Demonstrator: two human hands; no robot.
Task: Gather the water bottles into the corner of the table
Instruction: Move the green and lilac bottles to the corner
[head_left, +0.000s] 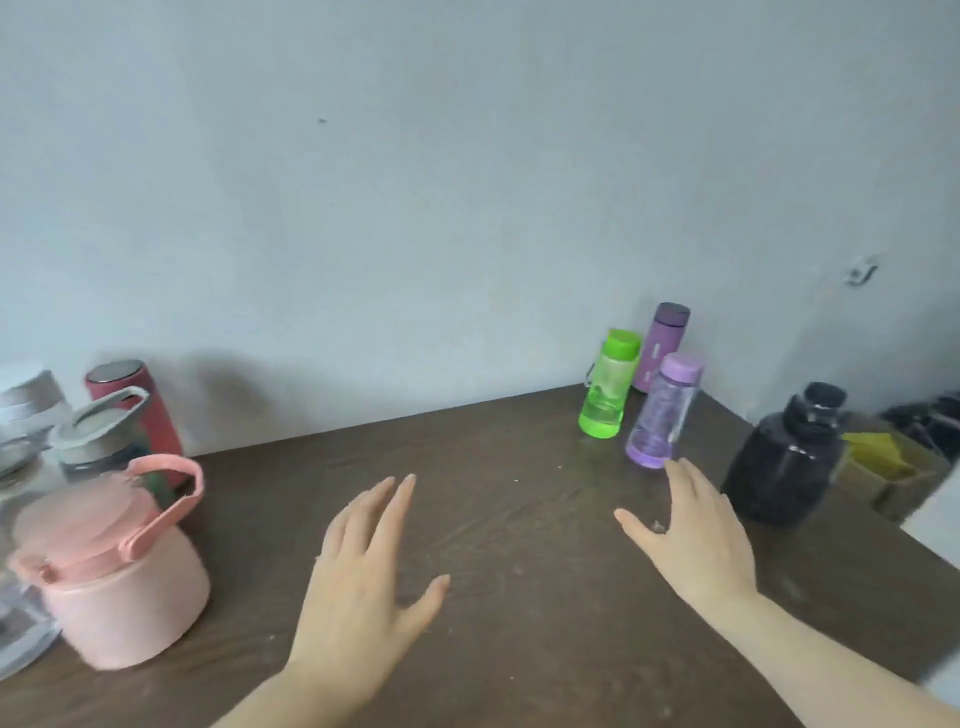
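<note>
Three small bottles stand in the far right corner of the brown table (493, 519): a green bottle (608, 384), a clear purple bottle (662, 413) and an opaque purple flask (661, 345) against the wall. A large black bottle (787, 460) stands right of them. At the left are a pink jug (114, 566), a grey-lidded bottle (96, 441), a red flask (140, 405) and a clear bottle (26, 410). My right hand (691, 535) is open, fingertips just below the clear purple bottle. My left hand (363, 582) hovers open over the table's middle.
A pale wall runs behind the table. Beyond the right table edge sit a yellow-lined box (883, 462) and dark items (930, 421). Another clear container (21, 634) is partly cut off at the left edge.
</note>
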